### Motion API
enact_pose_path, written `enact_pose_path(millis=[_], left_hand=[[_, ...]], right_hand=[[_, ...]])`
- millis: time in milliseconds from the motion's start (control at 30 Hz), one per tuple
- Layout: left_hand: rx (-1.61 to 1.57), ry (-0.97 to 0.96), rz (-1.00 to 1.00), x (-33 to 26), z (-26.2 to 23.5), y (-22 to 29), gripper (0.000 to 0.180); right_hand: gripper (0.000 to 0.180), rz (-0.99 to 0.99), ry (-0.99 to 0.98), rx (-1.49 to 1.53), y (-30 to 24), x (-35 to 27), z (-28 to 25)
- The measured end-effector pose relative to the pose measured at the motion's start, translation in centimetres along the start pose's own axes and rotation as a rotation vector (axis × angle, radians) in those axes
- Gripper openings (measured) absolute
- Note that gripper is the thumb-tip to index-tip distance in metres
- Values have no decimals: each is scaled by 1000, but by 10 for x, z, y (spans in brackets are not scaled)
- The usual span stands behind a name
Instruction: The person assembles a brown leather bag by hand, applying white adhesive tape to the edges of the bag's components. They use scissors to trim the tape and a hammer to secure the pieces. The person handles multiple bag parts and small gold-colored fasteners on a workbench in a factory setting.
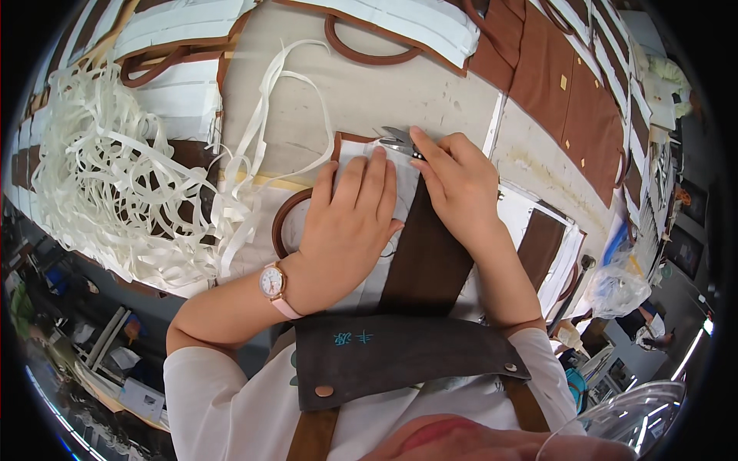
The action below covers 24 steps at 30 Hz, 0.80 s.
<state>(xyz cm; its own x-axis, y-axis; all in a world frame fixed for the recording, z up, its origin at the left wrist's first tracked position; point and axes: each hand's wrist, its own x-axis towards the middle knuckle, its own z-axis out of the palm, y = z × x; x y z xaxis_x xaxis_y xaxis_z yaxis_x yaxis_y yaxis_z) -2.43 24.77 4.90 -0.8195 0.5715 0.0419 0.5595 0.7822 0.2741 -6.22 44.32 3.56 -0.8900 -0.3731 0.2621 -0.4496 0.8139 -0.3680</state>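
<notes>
- Head view gives me the worktable point(430, 92) first, a pale scuffed top that fills most of the frame, with brown fabric panels point(569, 100) laid in a row along its far right side and stacks of white-lined pieces along the top edge.
- On the left of the table I see a big loose heap of white strips point(108, 177), tangled, with a few long loops trailing toward the middle.
- Directly under the hands lies the piece being worked: a white-lined panel point(361, 154) with a brown edge, and a dark brown strap point(427, 253) running from it toward my lower edge.
- A brown ring handle point(281, 223) curves out just left of the left wrist, partly covered by it.
- My left hand point(350, 223) lies flat, fingers together and stretched out, pressing on the white panel; it grips nothing. A pink wristwatch point(274, 284) sits on that wrist.
- My right hand point(457, 184) is curled, fingers closed around small thread snips point(398, 141); the metal blades poke out at the panel's top edge, touching it.
- No containers show clearly; a crumpled clear plastic bag point(615, 288) sits at the right rim, its contents unreadable.
</notes>
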Motion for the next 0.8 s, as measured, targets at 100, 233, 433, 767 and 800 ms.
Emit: enact_pose_path(millis=[100, 233, 433, 767, 800], left_hand=[[16, 0, 2, 1, 0, 1, 75], [44, 4, 12, 0, 0, 1, 74], [52, -8, 11, -1, -2, 0, 74], [44, 31, 13, -2, 0, -2, 74], [41, 31, 12, -2, 0, -2, 73]], right_hand=[[33, -39, -11, -29, 4, 2, 1], [29, -3, -1, -16, 2, 1, 1], [34, 27, 21, -53, -5, -4, 1], [40, -50, 87, -66, -5, -4, 3], [40, -53, 90, -67, -4, -4, 4]])
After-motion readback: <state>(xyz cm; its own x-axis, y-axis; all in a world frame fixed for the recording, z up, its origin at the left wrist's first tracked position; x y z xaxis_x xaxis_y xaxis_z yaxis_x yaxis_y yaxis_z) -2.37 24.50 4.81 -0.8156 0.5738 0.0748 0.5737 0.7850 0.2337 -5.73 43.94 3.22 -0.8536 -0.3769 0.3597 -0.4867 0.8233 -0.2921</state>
